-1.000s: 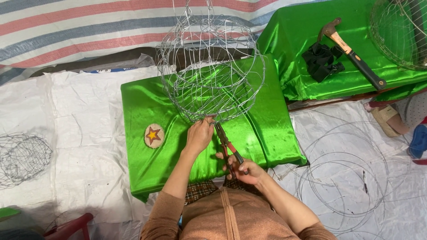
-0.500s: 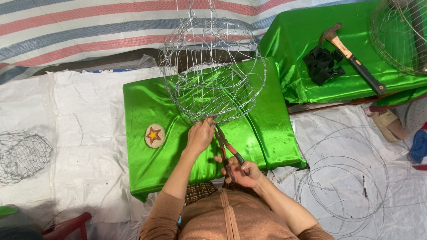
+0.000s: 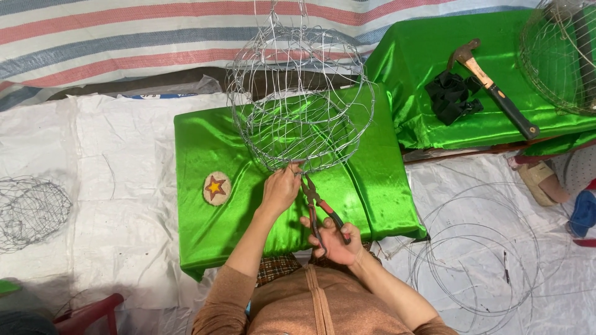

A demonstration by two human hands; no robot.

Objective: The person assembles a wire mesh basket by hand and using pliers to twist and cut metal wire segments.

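A round wire frame basket (image 3: 302, 99) stands on a table draped in green satin cloth (image 3: 211, 149). My left hand (image 3: 280, 188) pinches the frame's near rim. My right hand (image 3: 335, 239) grips the red-and-black handles of a pair of pliers (image 3: 318, 208), whose jaws touch the wire rim right beside my left fingers. The handles look spread apart.
A round badge with a star (image 3: 216, 188) lies on the cloth at left. A second green table (image 3: 422, 68) holds a hammer (image 3: 493, 90), black cloth (image 3: 452, 98) and another wire frame (image 3: 559, 56). Wire coils (image 3: 478, 248) lie on the white floor sheet at right; a wire ball (image 3: 31, 211) at left.
My right hand has shifted slightly on the pliers handles and opened them a little. The left hand stays on the rim.
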